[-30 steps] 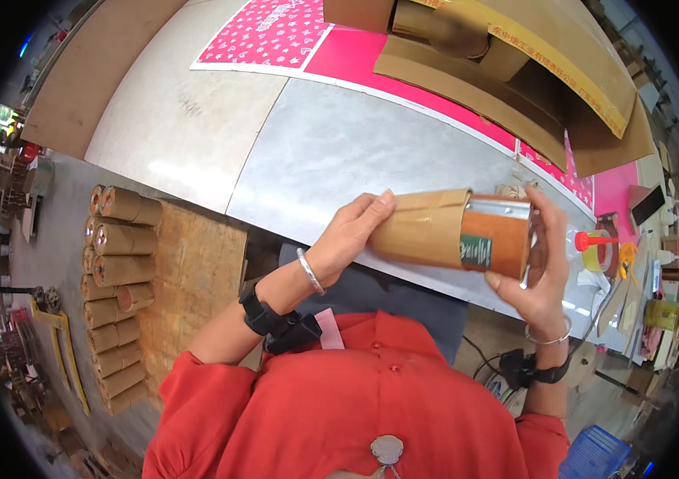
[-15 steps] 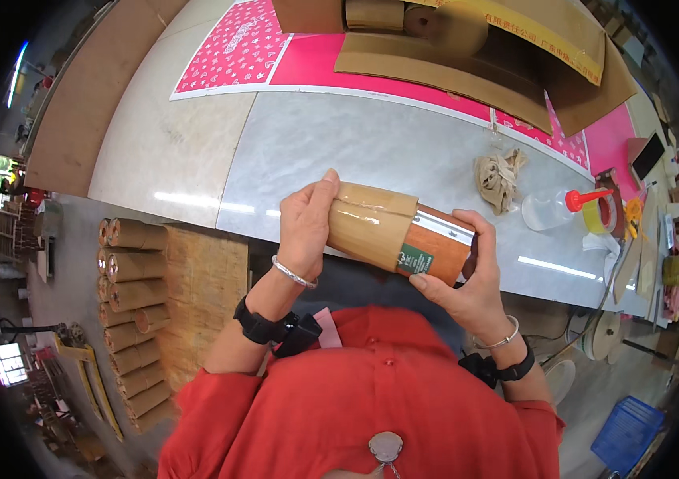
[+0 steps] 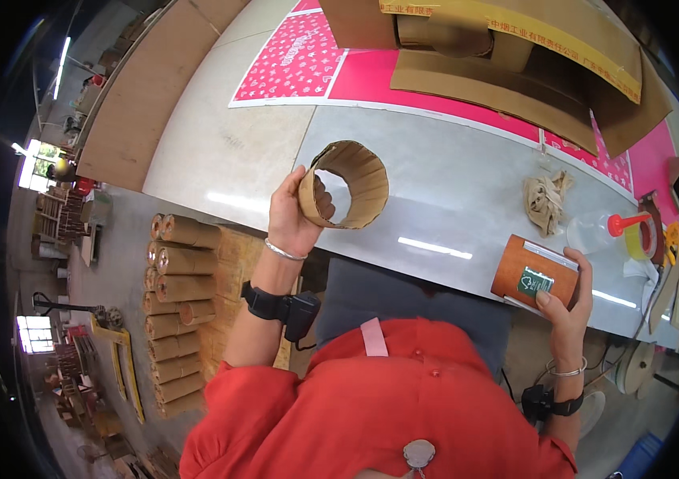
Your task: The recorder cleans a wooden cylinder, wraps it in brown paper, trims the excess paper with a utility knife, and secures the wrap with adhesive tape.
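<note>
Over the desk (image 3: 443, 180), the left hand (image 3: 292, 222) grips a cardboard sleeve (image 3: 365, 188), the right hand (image 3: 572, 311) an orange can (image 3: 513, 271); separating seems done, and moving either calls for steadiness.

On the tube (image 3: 543, 259) we see a green label (image 3: 534, 282) with pale print; on the box tape (image 3: 548, 48), red Chinese characters; on the pink sheet (image 3: 288, 65), white lettering.
</note>
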A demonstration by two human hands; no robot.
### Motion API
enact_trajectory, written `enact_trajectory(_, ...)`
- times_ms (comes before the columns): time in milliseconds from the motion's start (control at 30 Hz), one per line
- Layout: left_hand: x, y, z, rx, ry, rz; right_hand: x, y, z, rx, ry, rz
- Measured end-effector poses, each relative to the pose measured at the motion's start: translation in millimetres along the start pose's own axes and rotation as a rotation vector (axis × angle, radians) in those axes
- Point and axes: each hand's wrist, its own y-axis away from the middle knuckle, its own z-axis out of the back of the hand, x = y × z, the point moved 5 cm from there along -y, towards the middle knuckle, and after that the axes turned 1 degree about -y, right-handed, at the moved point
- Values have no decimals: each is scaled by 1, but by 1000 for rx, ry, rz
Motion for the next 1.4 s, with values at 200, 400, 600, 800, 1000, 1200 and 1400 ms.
enact_trajectory(200, 6, 11, -4, 10, 132, 53, -10, 1, 1, 9, -41, -24)
enact_trajectory(400, 3, 24, -33, -215, -42, -66, -14, 4, 0, 17, -46, 10)
enact_trajectory(600, 10, 64, -124, 569, -1946, -984, -3, 3, 3, 15, 67, 87)
enact_trajectory(800, 54, 79, -146, 949, -1879, -1228, 46, 1, -2, 43, 112, 230)
enact_trajectory(1000, 50, 75, -128, 837, -1733, -1229, 102, -19, -50, 179, 142, 414)
enact_trajectory(1200, 46, 68, -116, 749, -1558, -1262, 118, -41, -96, 309, 292, 527)
enact_trajectory(1400, 33, 52, -86, 474, -1179, -1154, 128, -44, -98, 268, 474, 562)
